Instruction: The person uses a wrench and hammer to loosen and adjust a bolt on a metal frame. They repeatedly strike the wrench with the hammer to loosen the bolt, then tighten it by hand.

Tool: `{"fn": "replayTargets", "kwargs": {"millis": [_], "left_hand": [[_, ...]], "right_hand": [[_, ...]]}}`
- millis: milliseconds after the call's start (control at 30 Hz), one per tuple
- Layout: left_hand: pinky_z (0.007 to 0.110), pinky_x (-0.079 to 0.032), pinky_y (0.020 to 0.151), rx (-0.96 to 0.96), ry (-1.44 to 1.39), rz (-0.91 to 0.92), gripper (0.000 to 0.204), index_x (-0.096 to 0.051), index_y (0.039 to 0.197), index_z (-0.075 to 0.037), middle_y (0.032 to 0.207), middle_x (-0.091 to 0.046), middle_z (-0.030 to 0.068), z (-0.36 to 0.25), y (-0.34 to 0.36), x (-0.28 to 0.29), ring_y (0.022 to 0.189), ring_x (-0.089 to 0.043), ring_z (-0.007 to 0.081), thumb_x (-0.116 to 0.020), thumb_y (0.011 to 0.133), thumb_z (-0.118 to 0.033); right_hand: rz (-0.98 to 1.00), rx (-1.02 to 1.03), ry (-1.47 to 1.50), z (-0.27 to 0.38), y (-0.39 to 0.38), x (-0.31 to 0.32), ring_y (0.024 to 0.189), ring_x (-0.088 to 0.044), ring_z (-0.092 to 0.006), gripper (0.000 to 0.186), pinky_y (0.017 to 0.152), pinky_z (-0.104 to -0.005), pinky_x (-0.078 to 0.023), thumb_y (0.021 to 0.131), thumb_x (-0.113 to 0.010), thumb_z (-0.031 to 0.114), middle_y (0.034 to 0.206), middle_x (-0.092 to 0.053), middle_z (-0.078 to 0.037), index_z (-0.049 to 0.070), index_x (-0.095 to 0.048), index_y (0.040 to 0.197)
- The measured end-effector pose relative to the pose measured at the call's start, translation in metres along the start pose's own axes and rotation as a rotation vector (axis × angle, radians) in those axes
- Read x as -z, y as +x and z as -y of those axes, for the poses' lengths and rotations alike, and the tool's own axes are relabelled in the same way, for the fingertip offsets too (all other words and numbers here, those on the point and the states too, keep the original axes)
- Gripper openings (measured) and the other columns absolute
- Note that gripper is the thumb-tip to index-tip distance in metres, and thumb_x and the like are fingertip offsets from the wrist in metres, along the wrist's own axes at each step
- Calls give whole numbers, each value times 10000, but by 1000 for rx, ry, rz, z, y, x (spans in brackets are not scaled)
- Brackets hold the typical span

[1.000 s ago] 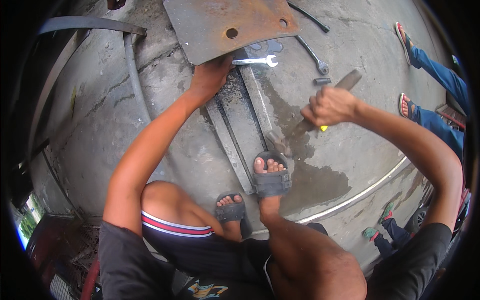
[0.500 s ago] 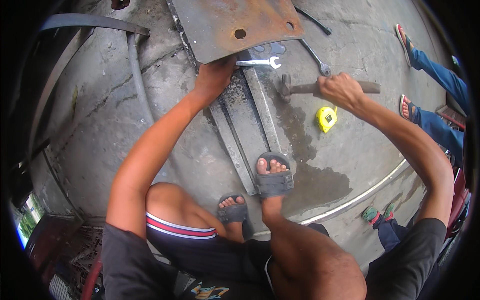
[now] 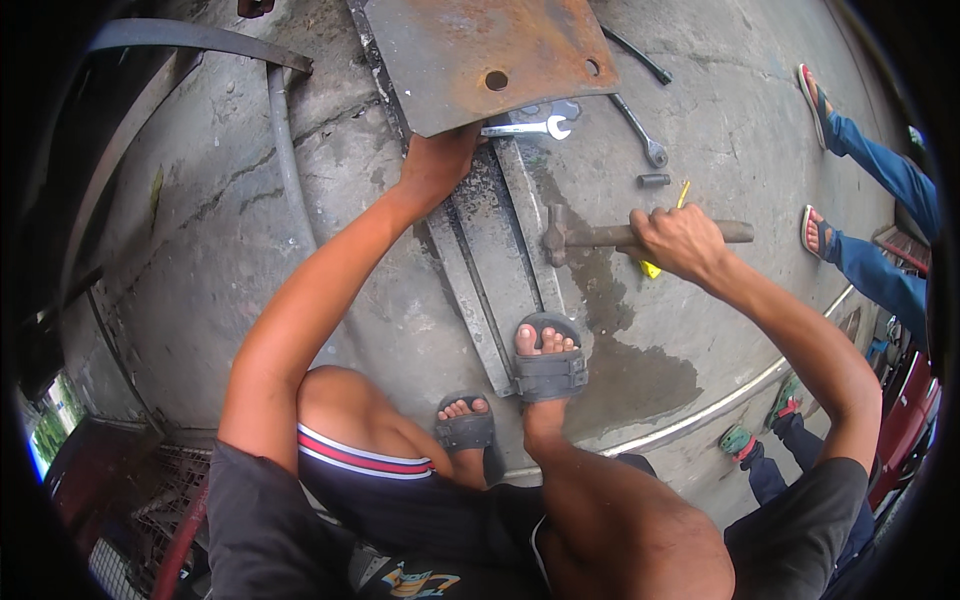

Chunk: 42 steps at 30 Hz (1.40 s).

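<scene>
- A curved dark metal strap (image 3: 190, 38) lay along the concrete floor (image 3: 200, 230) at the far left, with a grey hose (image 3: 285, 150) running just beside it.
- The left arm stretched forward from the lower left, nearly straight at the elbow, crossing above the bent left knee.
- The left hand (image 3: 435, 165) was at the near edge of a rusty steel plate (image 3: 480, 55) that bore two round holes. Its fingers were curled over that edge, holding the plate; how tightly could not be told.
- Long flat steel bars (image 3: 490, 260) lay side by side under the hand, running from the plate toward the person's feet.
- The right foot, in a dark sandal (image 3: 548, 370), pressed on the near end of the bars; the other sandalled foot rested just left of them on the floor.
- A bright open-ended spanner (image 3: 525, 128) lay at the plate's edge, just right of the left hand.
- A hammer (image 3: 590, 236) was held level, its head over the right-hand bar, the handle pointing right.
- The right hand (image 3: 680, 240) was closed in a full fist round the hammer's handle, knuckles up, wrist bent a little, the forearm coming in from the lower right.
- A ratchet wrench (image 3: 640, 130) and a small socket (image 3: 652, 180) lay beyond the hammer.
- A yellow object (image 3: 650, 268) peeked out under the right hand.
- Another person's legs in blue trousers (image 3: 880, 170) stood at the far right.
</scene>
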<state>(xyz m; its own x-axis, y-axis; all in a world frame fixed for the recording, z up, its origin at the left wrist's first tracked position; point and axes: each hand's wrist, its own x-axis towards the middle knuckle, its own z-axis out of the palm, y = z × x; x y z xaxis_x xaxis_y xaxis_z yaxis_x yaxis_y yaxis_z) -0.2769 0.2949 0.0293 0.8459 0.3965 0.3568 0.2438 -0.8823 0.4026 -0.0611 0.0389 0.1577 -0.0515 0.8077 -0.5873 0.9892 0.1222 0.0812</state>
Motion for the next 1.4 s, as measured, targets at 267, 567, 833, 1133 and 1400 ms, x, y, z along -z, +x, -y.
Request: {"fn": "replayTargets", "kwargs": {"millis": [267, 567, 833, 1133, 1400], "left_hand": [[454, -483, 829, 20, 19, 99, 184, -583, 976, -66, 931, -623, 152, -6, 0, -1, 914, -616, 357, -669, 880, -198], [386, -523, 816, -198, 166, 172, 460, -531, 1281, -24, 1267, -544, 176, -68, 13, -19, 1115, -589, 280, -598, 829, -77], [332, -534, 630, -201, 416, 353, 426, -606, 1247, 19, 906, -697, 140, -74, 59, -54, 876, -683, 239, -598, 846, -120], [362, -582, 660, -233, 268, 145, 482, -569, 1310, 48, 913, -698, 153, -71, 52, -30, 860, -689, 286, -589, 849, -92], [386, -586, 666, -179, 218, 241, 484, -548, 1333, 48, 930, -685, 180, -69, 48, -47, 878, -692, 307, -578, 862, -61]], "right_hand": [[-103, -123, 122, 4, -10, -10, 607, -693, -305, 479, 554, -411, -546, 927, -616, 502, 680, -664, -134, 24, -592, 903], [-201, -558, 773, 66, -9, -40, 599, -618, -414, 484, 567, -483, -467, 939, -637, 457, 601, -595, -216, -14, -618, 829], [-161, -694, 937, 108, -20, -49, 597, -598, -457, 464, 569, -500, -462, 923, -666, 423, 598, -574, -259, -32, -645, 838], [-203, -707, 977, 116, -34, -70, 576, -585, -453, 453, 556, -494, -446, 924, -672, 407, 583, -558, -255, -39, -636, 849], [-246, -691, 997, 125, -31, -73, 557, -570, -433, 468, 557, -489, -430, 931, -667, 412, 585, -551, -249, -46, -632, 842]]}}
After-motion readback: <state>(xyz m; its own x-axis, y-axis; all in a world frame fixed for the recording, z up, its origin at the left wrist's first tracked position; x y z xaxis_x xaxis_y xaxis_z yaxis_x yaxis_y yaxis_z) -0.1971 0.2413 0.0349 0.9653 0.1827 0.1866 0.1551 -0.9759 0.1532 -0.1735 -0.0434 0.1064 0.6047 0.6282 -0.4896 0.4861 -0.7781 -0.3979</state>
